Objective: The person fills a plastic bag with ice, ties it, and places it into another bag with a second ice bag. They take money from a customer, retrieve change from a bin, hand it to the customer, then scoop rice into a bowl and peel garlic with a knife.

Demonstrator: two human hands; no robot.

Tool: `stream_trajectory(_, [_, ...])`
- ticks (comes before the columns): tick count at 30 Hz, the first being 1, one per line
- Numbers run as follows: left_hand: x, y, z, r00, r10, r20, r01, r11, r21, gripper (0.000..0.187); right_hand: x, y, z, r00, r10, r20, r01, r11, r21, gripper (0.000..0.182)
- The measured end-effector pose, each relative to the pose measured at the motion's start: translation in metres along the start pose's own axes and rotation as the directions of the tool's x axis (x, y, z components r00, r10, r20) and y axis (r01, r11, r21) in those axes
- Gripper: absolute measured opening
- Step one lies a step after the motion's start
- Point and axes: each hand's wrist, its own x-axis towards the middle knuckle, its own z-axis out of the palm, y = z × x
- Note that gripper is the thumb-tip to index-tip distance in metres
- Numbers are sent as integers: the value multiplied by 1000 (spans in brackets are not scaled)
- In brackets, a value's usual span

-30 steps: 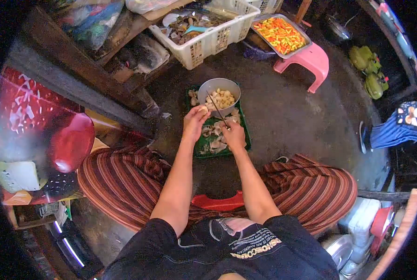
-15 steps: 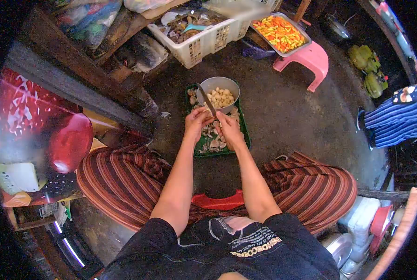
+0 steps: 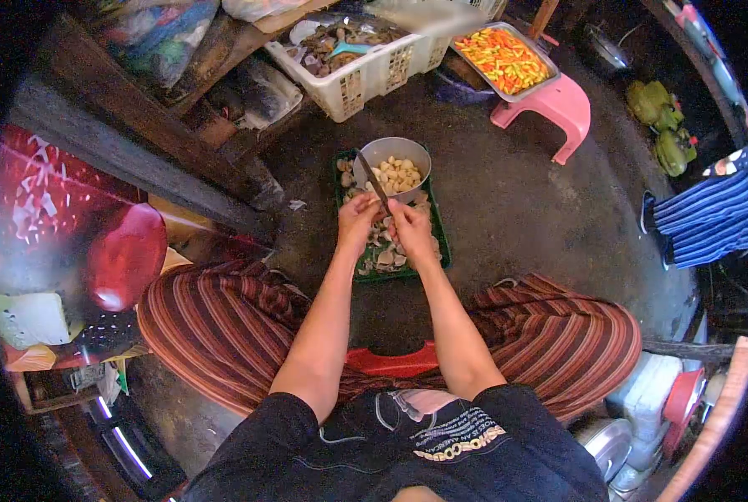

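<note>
My right hand [image 3: 411,229] is closed round the handle of a knife [image 3: 372,177], whose blade points away from me and to the left. Close beside it, my left hand [image 3: 359,221] pinches a small pale piece against the blade, seemingly a garlic clove, mostly hidden by the fingers. Just beyond both hands, a round metal bowl [image 3: 426,156] holds peeled garlic cloves [image 3: 400,175]. The bowl rests on the far part of a green tray [image 3: 447,251]. Loose garlic skins and pieces [image 3: 388,256] lie in the tray under my hands.
A white plastic crate [image 3: 340,99] stands at the back. Right of it, a metal tray of cut orange and yellow chillies [image 3: 508,60] sits by a pink stool [image 3: 568,109]. Green fruits [image 3: 668,151] lie far right. Wooden beams and a red container [image 3: 127,255] are at left.
Both hands have shifted slightly, the left one a little to the right and closer to the right hand. The knife stays by the bowl's near-left rim.
</note>
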Motion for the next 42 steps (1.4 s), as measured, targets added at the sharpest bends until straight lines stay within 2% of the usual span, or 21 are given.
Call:
stream_trajectory(1, [1,-1,-2,1000,-13,11,13,1000,1,18,-1,-3,-1,1000,-1,1,1,1000,-1,36])
stream_trajectory(3, [3,-4,-8,999,-26,20,26,1000,1,18,-3,-8,-5,990,120,73,-131,975,179,39])
stream_trajectory(6, [6,-4,-12,995,-37,93,41,998,-43,18,5,1,-13,984,124,129,-147,971,186,40])
stream_trajectory(8, [4,1,-14,982,-98,161,119,985,-123,20,6,2,-18,977,153,146,-182,962,205,39])
stream_trajectory(11, [4,7,-14,964,-128,232,156,982,-108,24,4,1,-20,969,185,162,-218,950,222,39])
stream_trajectory(15, [-2,13,-5,961,-125,248,179,961,-209,22,1,-2,-16,977,152,151,-177,968,175,41])
stream_trajectory(17, [-1,9,0,978,-147,146,182,948,-260,17,1,-1,-14,976,141,165,-172,967,188,41])
stream_trajectory(21, [4,0,0,986,-116,117,136,974,-183,13,1,1,-15,972,168,164,-209,937,280,40])
stream_trajectory(23, [6,-3,-2,979,-108,173,137,976,-167,13,-1,-5,-17,967,202,152,-241,918,314,39])
stream_trajectory(24, [7,-5,-3,979,-109,173,138,976,-167,13,-2,-7,-18,961,237,140,-272,897,349,41])
stream_trajectory(27, [4,0,0,979,-145,144,171,967,-187,12,-2,-6,-20,964,215,154,-256,905,339,41])
stream_trajectory(29, [4,4,0,969,-187,159,215,959,-185,19,-3,-8,-18,966,218,142,-254,906,339,42])
stream_trajectory(32, [2,10,-2,956,-196,217,239,952,-192,22,-3,-9,-17,968,227,111,-252,903,349,42])
stream_trajectory(35, [6,6,-11,939,-171,297,218,966,-136,15,-2,-11,-18,965,248,86,-262,891,370,44])
stream_trajectory(37, [8,0,-13,943,-146,298,207,961,-185,17,-2,-9,-20,962,262,82,-273,883,382,45])
stream_trajectory(42, [4,-1,-13,951,-115,287,197,941,-275,18,0,-3,-25,943,260,206,-330,799,502,51])
